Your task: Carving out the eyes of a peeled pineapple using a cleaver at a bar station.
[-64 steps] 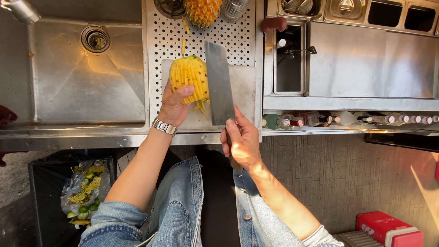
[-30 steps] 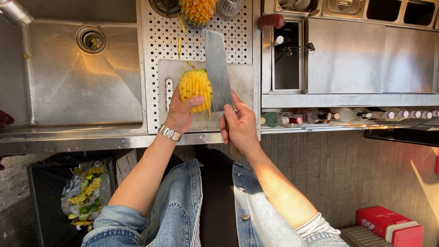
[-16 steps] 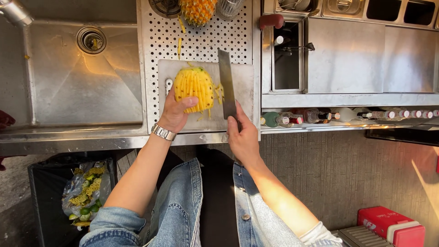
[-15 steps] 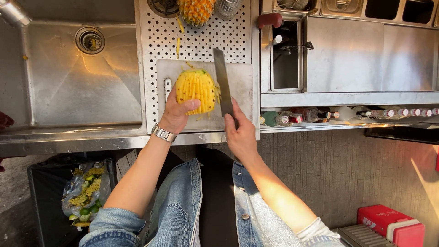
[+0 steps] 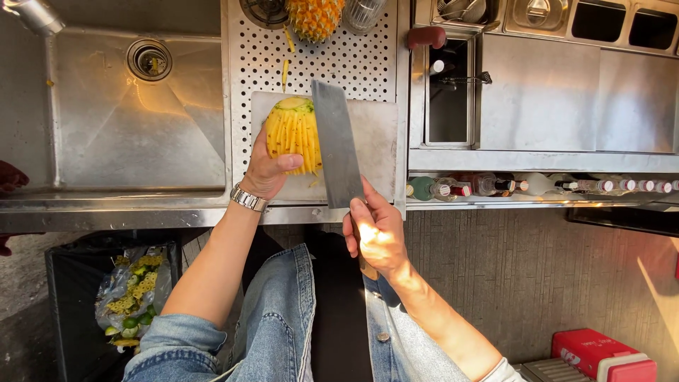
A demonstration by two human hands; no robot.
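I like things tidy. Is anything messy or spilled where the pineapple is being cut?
A little: two yellow peel strips lie loose on the perforated steel counter, above the cutting board, near the unpeeled pineapple. Nothing else stands out.

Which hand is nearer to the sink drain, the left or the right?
Left. The left hand holds the peeled pineapple, just right of the sink; the drain lies up-left of it. The right hand grips the cleaver, farther right.

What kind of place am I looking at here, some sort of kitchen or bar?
Most likely a drinks or juice bar workstation. A stainless steel sink sits beside a perforated steel drainboard, a row of bottles lines a rail under the counter, and the left hand steadies a peeled pineapple on a cutting board.
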